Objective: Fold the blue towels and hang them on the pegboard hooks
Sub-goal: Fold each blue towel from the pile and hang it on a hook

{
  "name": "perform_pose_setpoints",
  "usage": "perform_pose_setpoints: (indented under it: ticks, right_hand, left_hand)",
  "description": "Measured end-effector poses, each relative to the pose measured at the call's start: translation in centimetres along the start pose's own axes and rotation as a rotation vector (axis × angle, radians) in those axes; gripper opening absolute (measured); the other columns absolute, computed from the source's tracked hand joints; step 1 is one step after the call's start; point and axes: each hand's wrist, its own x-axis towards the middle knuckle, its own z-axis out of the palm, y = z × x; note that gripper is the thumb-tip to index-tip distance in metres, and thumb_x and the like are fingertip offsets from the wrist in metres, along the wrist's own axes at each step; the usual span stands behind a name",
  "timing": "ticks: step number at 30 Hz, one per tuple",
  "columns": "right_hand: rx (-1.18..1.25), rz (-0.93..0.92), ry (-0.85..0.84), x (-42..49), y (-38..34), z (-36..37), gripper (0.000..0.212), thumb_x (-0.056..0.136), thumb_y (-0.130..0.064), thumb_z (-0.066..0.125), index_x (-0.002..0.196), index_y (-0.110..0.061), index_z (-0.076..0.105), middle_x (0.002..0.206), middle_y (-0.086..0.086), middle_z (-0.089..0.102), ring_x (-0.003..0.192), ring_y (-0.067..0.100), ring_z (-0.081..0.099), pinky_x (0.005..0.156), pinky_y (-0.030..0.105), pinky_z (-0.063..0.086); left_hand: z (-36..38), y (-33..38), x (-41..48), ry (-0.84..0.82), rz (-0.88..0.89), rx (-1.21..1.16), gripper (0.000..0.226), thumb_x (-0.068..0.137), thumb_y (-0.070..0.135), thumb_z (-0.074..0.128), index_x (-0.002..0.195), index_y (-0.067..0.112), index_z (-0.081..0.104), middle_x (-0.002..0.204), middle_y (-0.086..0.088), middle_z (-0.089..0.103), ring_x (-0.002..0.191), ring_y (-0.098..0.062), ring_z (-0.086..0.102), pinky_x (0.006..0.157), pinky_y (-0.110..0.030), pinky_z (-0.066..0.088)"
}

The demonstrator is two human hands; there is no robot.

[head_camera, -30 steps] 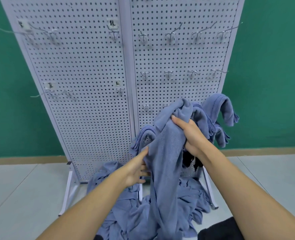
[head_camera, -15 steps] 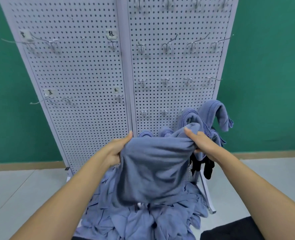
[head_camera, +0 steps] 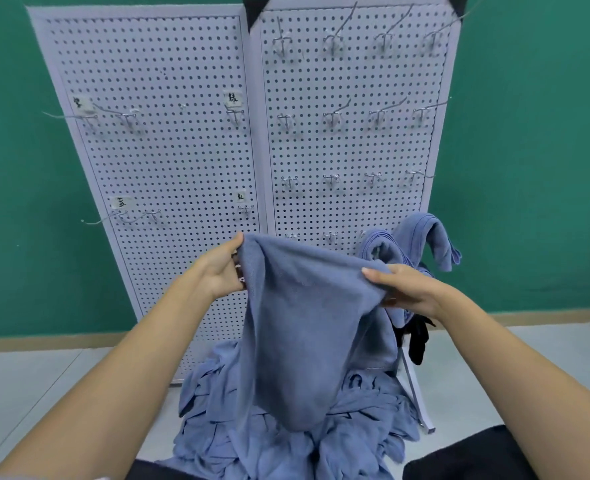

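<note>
Towel: the blue cloth towel held up (head_camera: 304, 323) looks soft, fuzzy and matt.
Pile: the heap of blue cloth towels on the floor (head_camera: 217, 438) is soft and matt too.
Board: the white pegboard with little round holes (head_camera: 169, 161) looks hard, smooth and matt.
Hooks: the thin silver metal hooks (head_camera: 333, 116) are shiny.
Tags: the small white paper tags (head_camera: 233, 98) are matt.
Floor: the pale grey floor (head_camera: 27, 386) is smooth, with a soft shine.

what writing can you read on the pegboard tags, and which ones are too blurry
"绿": upper right tag, left pegboard panel.
"蓝": lower left tag, same panel.
"红", small and less sure: lower right tag.
Upper left tag: too blurred to read.
Blue towel: no text.
</note>
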Motion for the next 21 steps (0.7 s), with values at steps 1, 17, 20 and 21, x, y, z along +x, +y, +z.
perform_pose_setpoints:
  ticks: [1, 17, 20, 21]
  right_hand:
    - [0.091, -0.029, -0.018, 0.0, 0.0, 0.0, 0.056, 0.065, -0.042, 0.083, 0.106, -0.008, 0.065, 0.099, 0.009, 0.069, 0.090, 0.019, 0.065, 0.081, 0.030, 0.054]
    - [0.040, -0.069, 0.080, -0.6, -1.6, -0.5, 0.014, 0.099, -0.017, 0.050, 0.092, -0.013, 0.061, 0.069, -0.002, 0.069, 0.058, 0.006, 0.065, 0.051, 0.021, 0.053]
    - [0.042, -0.072, 0.013, -0.5, -2.3, -1.2, 0.011, 0.093, -0.011, 0.057, 0.101, -0.010, 0.065, 0.088, 0.003, 0.072, 0.078, 0.010, 0.068, 0.067, 0.022, 0.058]
    - [0.026, -0.059, -0.003, -0.5, -2.5, -1.4, 0.010, 0.092, -0.008, 0.058, 0.098, -0.009, 0.066, 0.090, 0.004, 0.071, 0.080, 0.009, 0.068, 0.072, 0.021, 0.057]
  left_hand:
    - [0.0, 0.1, -0.2, -0.008, 0.004, -0.040, 0.034, 0.100, 0.039, 0.041, 0.097, 0.011, 0.060, 0.092, -0.004, 0.064, 0.087, -0.020, 0.059, 0.074, -0.038, 0.049]
    - [-2.3, 0.7, -1.2, -0.113, 0.073, 0.027, 0.021, 0.097, 0.000, 0.043, 0.102, 0.009, 0.061, 0.093, -0.005, 0.066, 0.080, -0.015, 0.064, 0.062, -0.027, 0.058]
    - [-2.4, 0.6, -1.1, -0.106, 0.091, 0.032, 0.020, 0.097, -0.003, 0.042, 0.106, 0.000, 0.060, 0.099, -0.010, 0.066, 0.086, -0.014, 0.066, 0.068, -0.021, 0.058]
    - [-2.4, 0.6, -1.1, -0.090, 0.101, 0.036, 0.019, 0.098, -0.002, 0.042, 0.104, 0.000, 0.060, 0.100, -0.010, 0.066, 0.088, -0.014, 0.064, 0.069, -0.019, 0.058]
